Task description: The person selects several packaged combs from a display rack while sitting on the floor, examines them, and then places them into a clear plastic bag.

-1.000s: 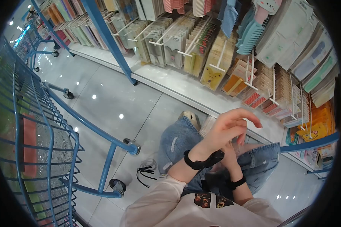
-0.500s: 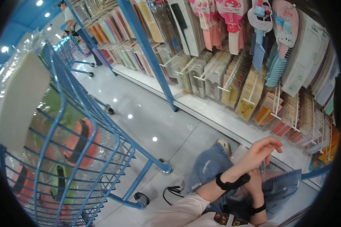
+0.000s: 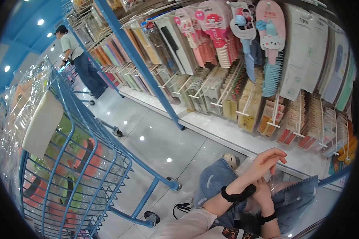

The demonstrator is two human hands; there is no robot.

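Apparently, some clear plastic [image 3: 273,184] is showing just below the fingers of the left hand [image 3: 266,160], above the person's bent legs, though it is blurring too much for me to be naming it surely. It is looking light, thin and slippery, probably more flimsy than stiff, so an edge would be offering the best hold, pinched between finger and thumb. Its long axis is seemingly running down from the left fingers, but I can't tell which end is leading. The left hand is bending at the wrist, its fingers loosely curling; whether they are gripping the plastic I can't tell. The right hand [image 3: 262,196] is sitting beneath the left forearm, its fingers mostly hiding, so its hold is unclear too. Around them, blue jeans [image 3: 216,184] are covering the knees, a shoe [image 3: 229,160] is resting near the white shelf base [image 3: 227,134], a blue comb [image 3: 272,77] is hanging above, a loaded shopping cart [image 3: 146,199] is standing to the person's left, and another person [image 3: 87,69] is standing farther off.
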